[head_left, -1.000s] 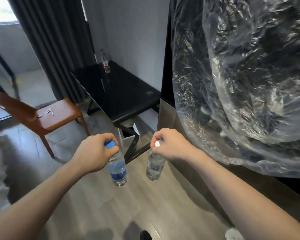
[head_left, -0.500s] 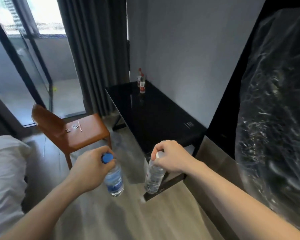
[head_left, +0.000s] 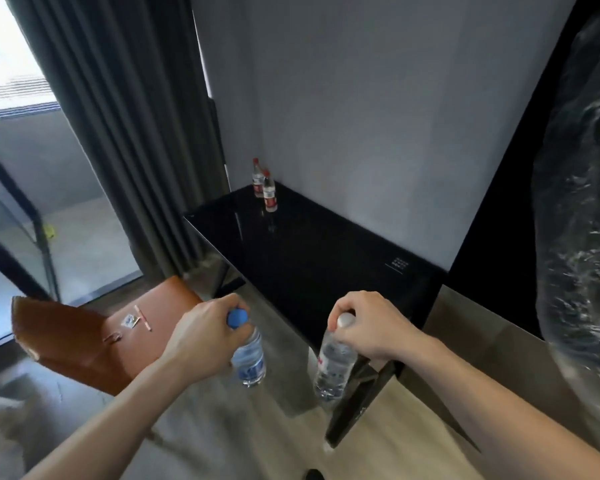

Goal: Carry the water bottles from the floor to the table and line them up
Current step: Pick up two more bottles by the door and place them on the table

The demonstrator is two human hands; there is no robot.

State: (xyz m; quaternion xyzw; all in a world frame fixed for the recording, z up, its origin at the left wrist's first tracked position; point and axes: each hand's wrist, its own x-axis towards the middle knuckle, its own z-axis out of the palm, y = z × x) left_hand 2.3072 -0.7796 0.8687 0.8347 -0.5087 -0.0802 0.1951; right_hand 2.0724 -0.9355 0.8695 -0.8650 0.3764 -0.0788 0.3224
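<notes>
Both hands are clamped on bottles, each gripping at the neck just under the cap so the bottle hangs down over the floor point(head_left: 194, 420). The left hand point(head_left: 205, 341) curls round the blue-capped bottle point(head_left: 249, 358), which carries a blue label and tilts a little. The right hand point(head_left: 368, 327) curls round the white-capped bottle point(head_left: 333, 368), clear with a small red mark on its label, hanging just in front of the near corner of the bench point(head_left: 312, 258). The two carried bottles are near each other but apart. At the far left a window point(head_left: 11, 67) lets in daylight beside dark curtains point(head_left: 125, 133), and below them a brown chair point(head_left: 94, 334) stands with a few small items lying on its seat. The bench is black and glossy, set against a grey wall point(head_left: 378, 116). At its far end two red-capped bottles point(head_left: 269, 192) stand upright, just beside each other, close to the corner of the wall. At the far right hangs a sheet of crinkled clear plastic point(head_left: 579, 244).
</notes>
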